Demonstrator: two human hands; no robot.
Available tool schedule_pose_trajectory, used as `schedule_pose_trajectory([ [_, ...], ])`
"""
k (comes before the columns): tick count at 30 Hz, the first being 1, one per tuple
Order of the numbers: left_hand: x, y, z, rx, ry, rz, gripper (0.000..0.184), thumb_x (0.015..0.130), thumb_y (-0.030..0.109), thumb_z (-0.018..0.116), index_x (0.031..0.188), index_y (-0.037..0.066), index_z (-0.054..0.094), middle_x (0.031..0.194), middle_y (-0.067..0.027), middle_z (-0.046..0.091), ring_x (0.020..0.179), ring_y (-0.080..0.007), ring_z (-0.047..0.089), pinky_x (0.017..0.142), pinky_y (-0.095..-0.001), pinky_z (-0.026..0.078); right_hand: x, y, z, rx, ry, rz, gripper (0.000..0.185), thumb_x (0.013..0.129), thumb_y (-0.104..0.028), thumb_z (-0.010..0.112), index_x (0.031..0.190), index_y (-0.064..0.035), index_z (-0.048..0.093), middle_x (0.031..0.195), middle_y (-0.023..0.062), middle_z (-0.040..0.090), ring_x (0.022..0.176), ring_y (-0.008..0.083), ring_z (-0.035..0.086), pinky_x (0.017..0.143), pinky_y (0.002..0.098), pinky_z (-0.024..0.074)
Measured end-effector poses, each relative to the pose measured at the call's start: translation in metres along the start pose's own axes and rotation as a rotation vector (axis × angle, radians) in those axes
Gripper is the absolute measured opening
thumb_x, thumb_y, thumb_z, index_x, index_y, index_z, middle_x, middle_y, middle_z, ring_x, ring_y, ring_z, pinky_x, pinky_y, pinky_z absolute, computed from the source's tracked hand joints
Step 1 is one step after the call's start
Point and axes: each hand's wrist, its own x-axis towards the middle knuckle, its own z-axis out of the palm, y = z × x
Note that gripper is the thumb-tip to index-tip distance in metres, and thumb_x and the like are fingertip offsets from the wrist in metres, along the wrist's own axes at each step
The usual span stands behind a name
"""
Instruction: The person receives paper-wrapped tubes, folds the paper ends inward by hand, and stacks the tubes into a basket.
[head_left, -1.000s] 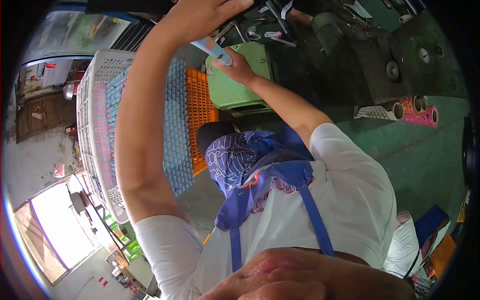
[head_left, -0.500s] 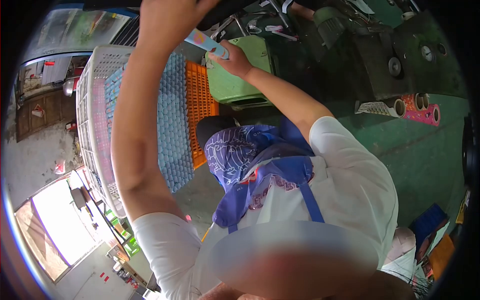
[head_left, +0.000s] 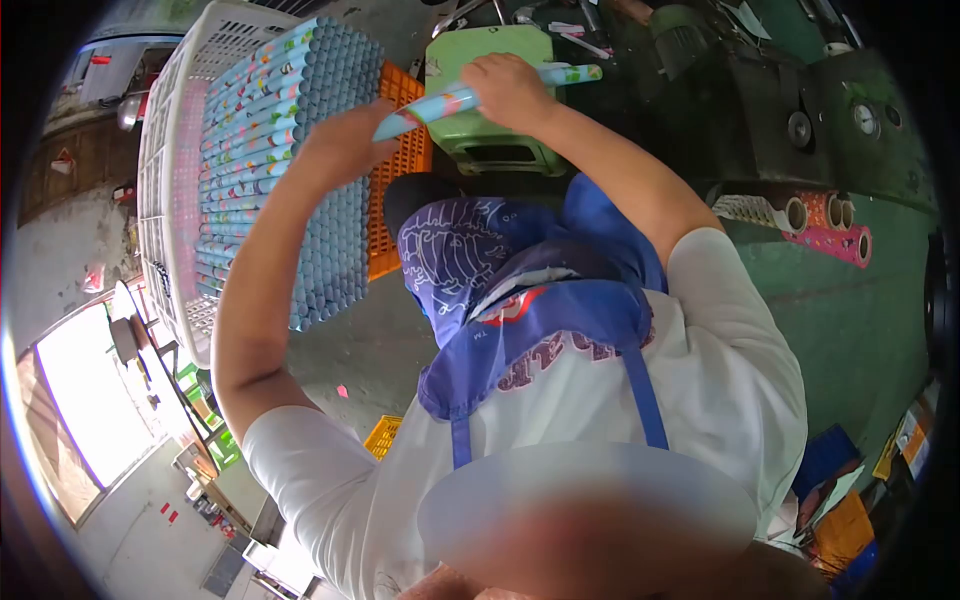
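Note:
A light blue tube with a colourful printed pattern [head_left: 440,104] is held slantwise in front of me, over the green stool. My right hand [head_left: 508,92] is closed around its middle, and the far end sticks out to the right. At the near end, my left hand [head_left: 348,145] has its fingers and thumb on either side of the tube; the hand is slightly blurred. Just left of and behind that hand lies a large stack of matching tubes [head_left: 255,130], their open round ends facing me. The stack sits in a white plastic basket [head_left: 152,200].
The green plastic stool [head_left: 490,45] stands ahead, beside an orange crate [head_left: 385,255]. Dark machinery [head_left: 750,110] fills the upper right. Rolls of printed sheet [head_left: 845,243] lie on the floor at right. A yellow basket [head_left: 383,436] is by my left side.
Both hands have come down and closer with the tube. My right hand has shifted from the tube's end to its middle, and more of the tube stack shows.

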Motion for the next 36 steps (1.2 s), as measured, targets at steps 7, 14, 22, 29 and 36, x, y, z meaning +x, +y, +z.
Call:
schedule_pose_trajectory([
  [7,-0.044,-0.006,0.036,0.104,0.157,-0.054,0.036,0.083,0.023,0.074,0.113,0.01,0.059,0.103,-0.0112,0.063,0.1,-0.0337,0.064,0.084,-0.0456,0.051,0.007,-0.038,-0.005,-0.03,-0.147,-0.054,0.026,0.077,-0.011,0.072,0.098,-0.0066,0.058,0.097,0.0116,0.066,0.099,0.0324,0.065,0.085,0.0458,0.0515],
  [14,-0.06,-0.007,0.042,0.267,0.26,-0.107,0.034,0.085,0.023,0.074,0.111,0.007,0.059,0.102,-0.0152,0.064,0.095,-0.0377,0.067,0.084,-0.0503,0.052,0.019,-0.058,-0.006,0.045,-0.391,-0.027,0.029,0.078,-0.014,0.074,0.1,-0.0071,0.058,0.1,0.0113,0.066,0.101,0.0317,0.066,0.084,0.0452,0.0528],
  [22,-0.068,-0.022,0.05,-0.012,0.048,-0.156,0.036,0.084,0.025,0.075,0.112,0.008,0.06,0.105,-0.015,0.065,0.094,-0.039,0.067,0.08,-0.0521,0.053,0.024,-0.071,-0.014,0.048,-0.562,-0.063,0.031,0.08,-0.018,0.075,0.103,-0.0073,0.057,0.101,0.0105,0.066,0.099,0.0324,0.065,0.081,0.0447,0.0527],
  [29,-0.088,-0.081,0.056,-0.384,-0.268,-0.118,0.046,0.082,0.029,0.078,0.12,0.01,0.062,0.113,-0.0172,0.066,0.101,-0.0395,0.065,0.083,-0.0505,0.052,0.043,-0.096,-0.008,-0.082,-0.384,-0.494,0.032,0.089,-0.024,0.071,0.108,-0.0066,0.053,0.098,0.0139,0.065,0.096,0.0368,0.064,0.079,0.0471,0.051],
  [36,-0.137,-0.044,0.086,0.087,0.912,-0.265,0.046,0.079,0.022,0.079,0.121,0.013,0.064,0.119,-0.0103,0.063,0.115,-0.0308,0.059,0.099,-0.0447,0.042,0.116,-0.159,0.076,0.401,-0.421,-0.162,0.036,0.09,-0.032,0.071,0.108,-0.0039,0.059,0.105,0.0177,0.067,0.104,0.0404,0.065,0.083,0.0527,0.0515],
])
